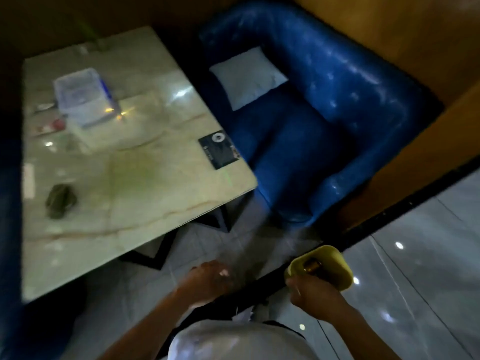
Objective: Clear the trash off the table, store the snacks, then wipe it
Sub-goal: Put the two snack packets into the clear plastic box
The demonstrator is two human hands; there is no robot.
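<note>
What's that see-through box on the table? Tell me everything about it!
The box looks like clear plastic, with a blue edge along its right side. It is rectangular and sits flat on the far left part of the marble-look table, turned a little askew to the table's edges. The blur hides whether it has a lid or anything inside. Small red and white things lie beside it on the left, too blurred to name. Neither hand touches it.

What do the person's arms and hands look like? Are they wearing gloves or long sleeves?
No gloves. Both the left hand and the right hand are bare, and so are the forearms leading up to them, with no long sleeves in sight. I can't spot a watch, bracelet or ring, though the picture is dim and blurry. Lower down is light, whitish clothing on the person's body.
</note>
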